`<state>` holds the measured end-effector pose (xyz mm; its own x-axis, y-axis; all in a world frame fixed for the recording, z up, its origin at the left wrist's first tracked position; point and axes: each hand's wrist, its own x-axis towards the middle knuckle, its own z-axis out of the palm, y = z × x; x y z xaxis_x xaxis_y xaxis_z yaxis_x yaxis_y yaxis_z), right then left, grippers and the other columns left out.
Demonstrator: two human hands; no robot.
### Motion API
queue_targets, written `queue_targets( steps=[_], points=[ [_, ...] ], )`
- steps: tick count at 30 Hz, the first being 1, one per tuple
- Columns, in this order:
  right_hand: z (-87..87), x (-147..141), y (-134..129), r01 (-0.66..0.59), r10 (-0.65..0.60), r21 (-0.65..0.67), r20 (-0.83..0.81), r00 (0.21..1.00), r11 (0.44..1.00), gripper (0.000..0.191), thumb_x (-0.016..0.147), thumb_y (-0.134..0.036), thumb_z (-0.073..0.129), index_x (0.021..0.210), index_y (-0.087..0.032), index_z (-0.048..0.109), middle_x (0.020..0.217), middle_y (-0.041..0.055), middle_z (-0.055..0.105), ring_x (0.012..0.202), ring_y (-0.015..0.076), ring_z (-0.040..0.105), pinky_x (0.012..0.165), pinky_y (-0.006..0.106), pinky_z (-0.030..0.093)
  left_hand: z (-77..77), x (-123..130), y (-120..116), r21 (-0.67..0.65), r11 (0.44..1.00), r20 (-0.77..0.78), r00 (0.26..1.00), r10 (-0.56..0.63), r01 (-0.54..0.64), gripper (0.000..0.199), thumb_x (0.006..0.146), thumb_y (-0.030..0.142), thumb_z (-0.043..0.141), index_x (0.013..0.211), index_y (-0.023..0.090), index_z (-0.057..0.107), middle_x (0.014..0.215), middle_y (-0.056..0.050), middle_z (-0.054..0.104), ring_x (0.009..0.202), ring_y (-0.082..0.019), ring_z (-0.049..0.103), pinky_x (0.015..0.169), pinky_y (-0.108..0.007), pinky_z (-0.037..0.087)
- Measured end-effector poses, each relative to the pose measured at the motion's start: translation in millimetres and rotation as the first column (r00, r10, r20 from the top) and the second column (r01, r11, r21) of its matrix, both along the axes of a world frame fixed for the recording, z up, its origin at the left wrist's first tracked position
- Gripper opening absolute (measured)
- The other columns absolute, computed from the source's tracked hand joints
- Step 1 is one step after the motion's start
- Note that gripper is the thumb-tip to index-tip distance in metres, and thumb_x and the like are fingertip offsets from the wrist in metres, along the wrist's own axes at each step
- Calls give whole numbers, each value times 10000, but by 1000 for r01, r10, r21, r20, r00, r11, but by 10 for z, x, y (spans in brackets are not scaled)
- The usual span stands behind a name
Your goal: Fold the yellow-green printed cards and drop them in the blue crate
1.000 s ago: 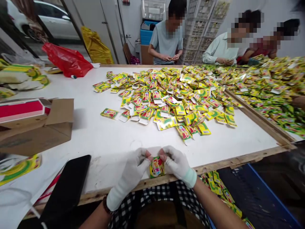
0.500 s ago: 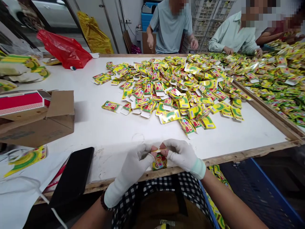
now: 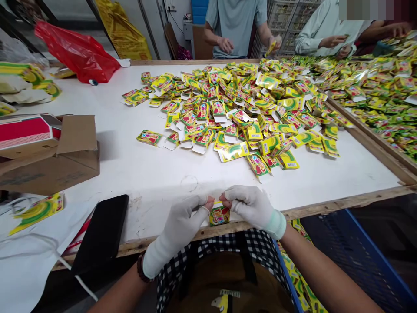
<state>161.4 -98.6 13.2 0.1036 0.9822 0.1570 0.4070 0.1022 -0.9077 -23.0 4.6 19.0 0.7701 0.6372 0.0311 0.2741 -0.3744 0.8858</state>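
Note:
A small yellow-and-green printed carton (image 3: 220, 214) stands at the table's front edge between my two gloved hands. My left hand (image 3: 187, 219), in a white glove with bare fingertips, pinches its upper left corner. On the opposite side, my right hand (image 3: 252, 206), gloved the same way, pinches the upper right corner. The carton's top edge lies level between the fingertips, and its printed front faces me. Beyond my hands spreads a large pile of similar small cartons (image 3: 208, 111), several with white flaps sticking out.
At left are a cardboard box (image 3: 78, 150), a black phone-like slab (image 3: 100, 230), a white cable (image 3: 81, 284) and a red plastic bag (image 3: 81, 54). A wooden strip (image 3: 371, 141) divides the table at right. A blue crate (image 3: 374, 256) sits below. Two co-workers (image 3: 234, 26) work opposite.
The carton's top flap, raised between my fingertips before, now lies flat along the top edge. My view has tipped slightly downward. A co-worker opposite now holds a yellow piece.

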Motion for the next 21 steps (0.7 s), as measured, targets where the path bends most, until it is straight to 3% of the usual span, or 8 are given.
queue_targets(
  steps=[2,4,9,12,17,21],
  points=[
    [-53,-10,-30,-15,11,76,52,999,997,188,844,-108,505,906,-174,671,938,58,680,855,163,634,788,280,511,-23,-17,-20,157,988,4,1000,1,-2,183,870,247,555,961,178,698,905,-31,739,788,-157,672,721,-249,521],
    [-84,-24,-54,4,-10,96,66,998,995,193,856,-108,501,931,-179,663,970,62,680,882,162,634,808,277,511,-31,-21,-22,229,973,5,1000,-4,3,170,870,236,557,946,176,697,884,-30,739,763,-146,670,709,-239,513],
    [-13,-39,-26,78,-79,17,57,995,997,144,867,-166,537,918,-186,670,809,21,691,728,135,638,670,230,514,14,21,38,151,988,-19,999,-33,36,175,891,267,532,904,191,690,848,-10,735,723,-130,667,622,-211,511],
    [8,-10,-14,24,-26,50,55,998,998,155,866,-145,511,887,-175,662,842,38,682,763,144,640,702,248,522,12,15,38,231,971,-12,998,-57,58,146,876,231,555,927,192,687,870,-17,737,743,-133,675,656,-216,525],
    [-148,68,-137,-109,79,245,129,988,963,249,889,-142,489,1096,-201,616,1115,91,650,1003,176,633,851,299,534,-147,-111,-11,419,904,123,981,-153,89,248,841,115,576,1073,182,633,993,-69,715,883,-152,675,785,-243,545],
    [-281,22,-226,-115,76,263,154,985,958,305,879,-150,528,1171,-209,593,1179,111,623,1041,184,624,861,304,538,-301,-207,-39,564,812,123,958,-260,148,411,803,57,588,1194,182,566,1138,-130,650,1044,-211,624,857,-320,539]
  ],
)
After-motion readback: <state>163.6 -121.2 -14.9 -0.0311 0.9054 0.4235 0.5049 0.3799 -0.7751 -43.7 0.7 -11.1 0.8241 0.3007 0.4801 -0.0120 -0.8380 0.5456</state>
